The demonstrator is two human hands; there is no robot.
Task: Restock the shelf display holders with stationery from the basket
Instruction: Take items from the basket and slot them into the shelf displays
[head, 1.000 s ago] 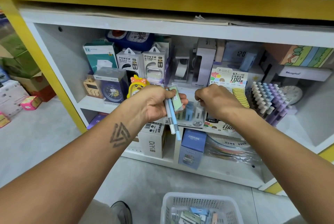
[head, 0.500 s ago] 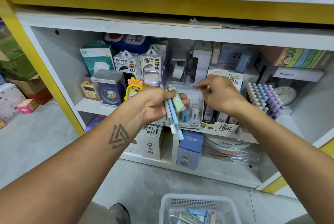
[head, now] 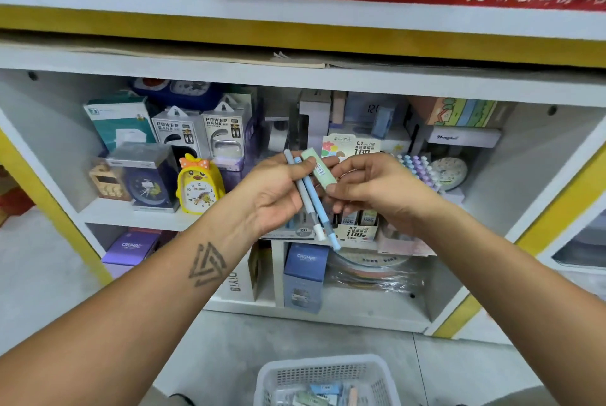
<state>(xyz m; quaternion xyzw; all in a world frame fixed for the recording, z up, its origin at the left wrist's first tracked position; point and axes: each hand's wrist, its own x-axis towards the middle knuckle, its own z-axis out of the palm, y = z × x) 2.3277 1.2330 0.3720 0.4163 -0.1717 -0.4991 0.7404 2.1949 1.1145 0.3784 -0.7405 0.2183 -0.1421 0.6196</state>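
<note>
My left hand (head: 277,190) grips two slim pens, one grey (head: 301,190) and one light blue (head: 316,205), with a pale green lead case (head: 318,170) under the thumb. My right hand (head: 377,190) has come up against them, its fingertips pinching the lower end of the green case. Both hands hover in front of the cardboard lead-refill display holders (head: 355,231) on the middle shelf. The white mesh basket (head: 328,369) stands on the floor below, holding several small stationery packs.
A yellow chick alarm clock (head: 199,184), a boxed blue clock (head: 147,177) and power bank boxes (head: 196,130) fill the shelf's left side. A rack of pastel pens (head: 416,164) stands right of the holders. Blue boxes (head: 303,274) sit on the lower shelf.
My right hand has left the display holder and moved left to the items in my left hand, taking hold of the green case. My left hand has tilted the pens upward.
</note>
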